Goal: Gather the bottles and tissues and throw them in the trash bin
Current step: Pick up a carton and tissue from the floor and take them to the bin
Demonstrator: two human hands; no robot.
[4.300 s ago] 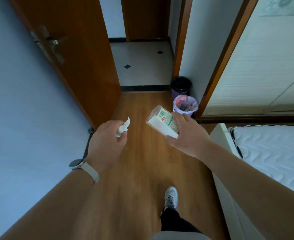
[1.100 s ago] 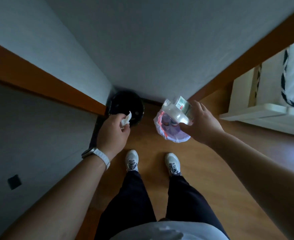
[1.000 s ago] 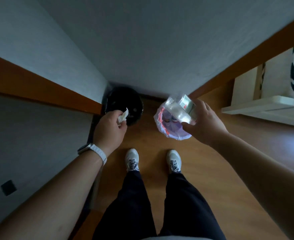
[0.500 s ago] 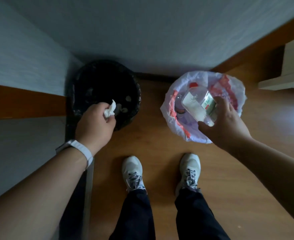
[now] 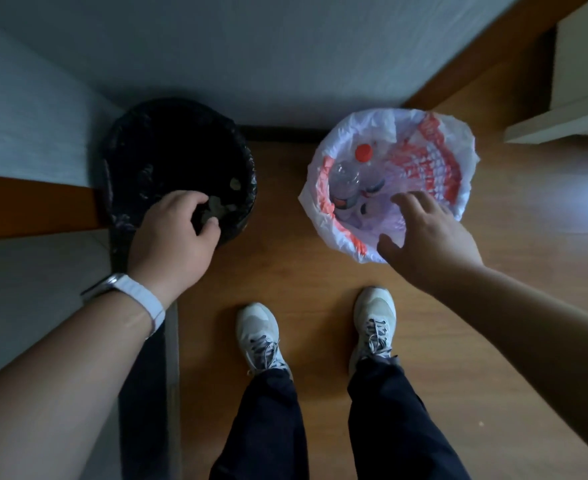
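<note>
Head view — left hand (image 5: 173, 235) loosely curled (empty), right hand (image 5: 429, 239) spread, empty

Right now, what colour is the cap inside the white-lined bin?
Red; the cap shows best in the head view.

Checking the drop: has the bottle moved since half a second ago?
Yes. It left the right hand, now open above the white-lined bin, so it went downward into it; I cannot single it out among the bottles there.

Wood floor (image 5: 285, 220) — white sneakers (image 5: 258, 329)
</note>
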